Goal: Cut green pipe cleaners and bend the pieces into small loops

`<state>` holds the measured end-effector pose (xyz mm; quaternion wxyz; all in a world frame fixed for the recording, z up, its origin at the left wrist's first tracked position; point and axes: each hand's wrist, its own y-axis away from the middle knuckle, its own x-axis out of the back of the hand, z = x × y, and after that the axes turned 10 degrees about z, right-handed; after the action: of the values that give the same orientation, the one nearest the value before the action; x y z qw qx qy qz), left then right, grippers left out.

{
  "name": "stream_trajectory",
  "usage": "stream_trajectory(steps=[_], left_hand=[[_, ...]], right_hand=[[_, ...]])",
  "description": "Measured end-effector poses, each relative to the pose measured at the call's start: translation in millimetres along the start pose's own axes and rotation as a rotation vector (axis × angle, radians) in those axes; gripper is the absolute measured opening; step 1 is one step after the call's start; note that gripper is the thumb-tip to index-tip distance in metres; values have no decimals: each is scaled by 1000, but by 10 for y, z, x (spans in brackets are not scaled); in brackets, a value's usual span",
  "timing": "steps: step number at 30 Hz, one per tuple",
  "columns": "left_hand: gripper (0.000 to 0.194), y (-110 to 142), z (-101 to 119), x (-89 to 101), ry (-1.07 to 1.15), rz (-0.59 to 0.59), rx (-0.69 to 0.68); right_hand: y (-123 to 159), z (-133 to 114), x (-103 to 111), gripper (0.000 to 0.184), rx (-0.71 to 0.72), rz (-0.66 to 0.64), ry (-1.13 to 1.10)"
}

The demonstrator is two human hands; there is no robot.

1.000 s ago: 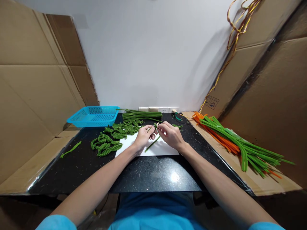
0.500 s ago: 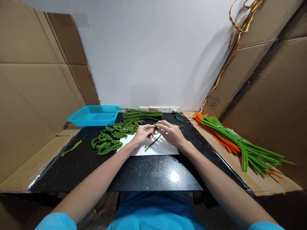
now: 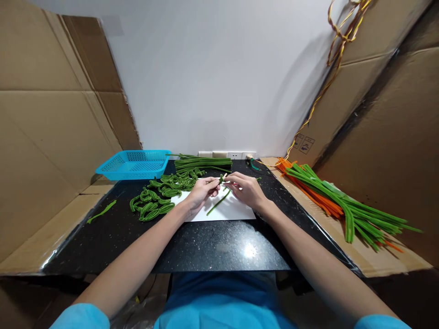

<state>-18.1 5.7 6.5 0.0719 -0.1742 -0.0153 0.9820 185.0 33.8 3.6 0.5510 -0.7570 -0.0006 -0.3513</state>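
Observation:
Above a white sheet (image 3: 236,212), my left hand (image 3: 203,193) pinches a dark green pipe cleaner (image 3: 221,179) between thumb and fingers. My right hand (image 3: 246,188) meets it from the other side, its fingertips closed at the same piece; how much of it they grip is partly hidden. Below the hands a straight green pipe cleaner stem (image 3: 218,202) slants over the sheet. Left of my left hand lie several looped green pipe cleaner pieces (image 3: 156,211), with more heaped up behind them.
A bundle of straight dark green pipe cleaners (image 3: 204,163) lies at the back. The blue basket (image 3: 133,174) stands back left; a green scrap (image 3: 103,212) lies at left. Orange and bright green pipe cleaners (image 3: 343,205) rest on cardboard at right. A twisted cord (image 3: 317,100) hangs there.
My fingertips have shifted slightly, and the short green piece now stands up between them, more visible than before. The other things lie as they did.

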Motion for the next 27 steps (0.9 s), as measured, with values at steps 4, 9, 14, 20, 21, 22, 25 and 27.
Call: stream_trajectory(steps=[4, 9, 14, 20, 21, 22, 25, 27], left_hand=[[36, -22, -51, 4, -62, 41, -50], [36, -56, -85, 14, -173, 46, -130], [38, -69, -56, 34, -259, 30, -185], [40, -41, 30, 37, -334, -63, -196], [40, -33, 45, 35, -342, -77, -187], [40, -27, 57, 35, -352, -89, -178], [40, -25, 70, 46, -379, -113, -157], [40, -34, 63, 64, -401, -124, -150]], right_hand=[[13, -40, -21, 22, 100, 10, 108], [9, -66, -10, 24, 217, -23, 196], [30, -6, -20, 24, 212, -19, 188], [36, 51, 27, 35, 275, -22, 211], [33, 57, 41, 34, 307, -31, 224], [30, 63, 54, 33, 339, -41, 236], [14, 72, 83, 27, 415, -58, 279], [4, 69, 89, 24, 453, -67, 313]])
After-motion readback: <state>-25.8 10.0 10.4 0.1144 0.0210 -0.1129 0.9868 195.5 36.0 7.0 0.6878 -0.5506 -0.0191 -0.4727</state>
